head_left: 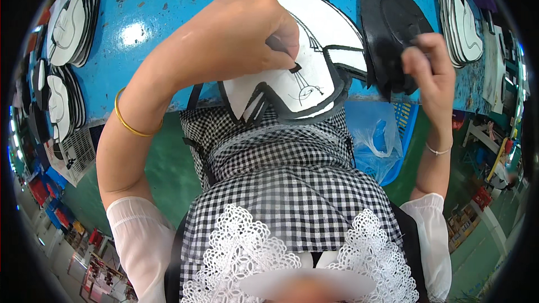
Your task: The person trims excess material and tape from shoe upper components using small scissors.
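Note:
A white curved panel [331, 28] with black edges and line drawings lies in front of me on the table, on top of dark matching layers. My left hand [269, 33] is closed in a pinch over it. A small dark piece shows between thumb and fingers, its black tip [295, 68] against the panel; its kind is unclear. To the right lies a pile of black oval pieces [390, 11]. My right hand [431, 64] hovers at its right edge, fingers curled inward and slightly blurred. What those fingertips hold, if anything, cannot be made out.
Stacks of white panels stand at the far left [73, 28], the near left [59, 101] and the right [459, 28] of the blue table [151, 0]. Below the table edge sits a blue basket [405, 134] with a clear plastic bag [373, 140].

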